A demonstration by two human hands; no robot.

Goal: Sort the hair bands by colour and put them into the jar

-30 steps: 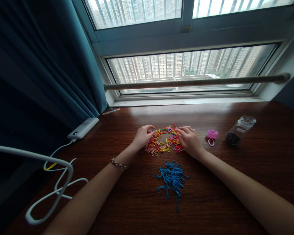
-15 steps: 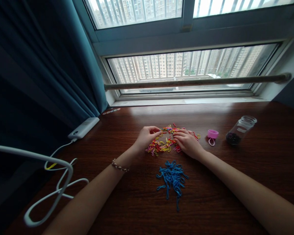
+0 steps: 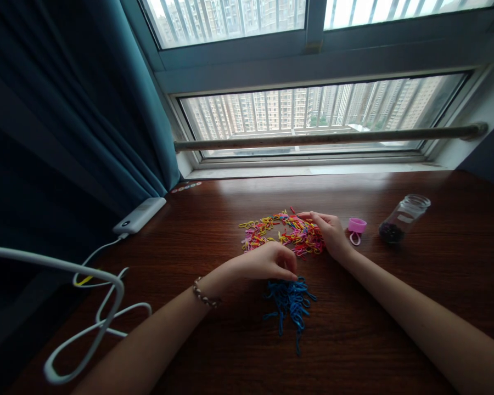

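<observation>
A ring-shaped heap of mixed pink, yellow, orange and red small elastic bands lies on the dark wooden table. Nearer to me is a separate pile of blue bands. My left hand hovers over the top of the blue pile, its fingers pinched together; what they hold is hidden. My right hand rests at the right edge of the mixed heap, fingers bent onto the bands.
A pink lid and an open glass jar with dark contents lie to the right. A white power bank and looping white cable sit at the left by the teal curtain. The window sill runs along the far edge.
My left hand has left the mixed heap and come down to the blue pile. My right hand slid to the heap's right edge.
</observation>
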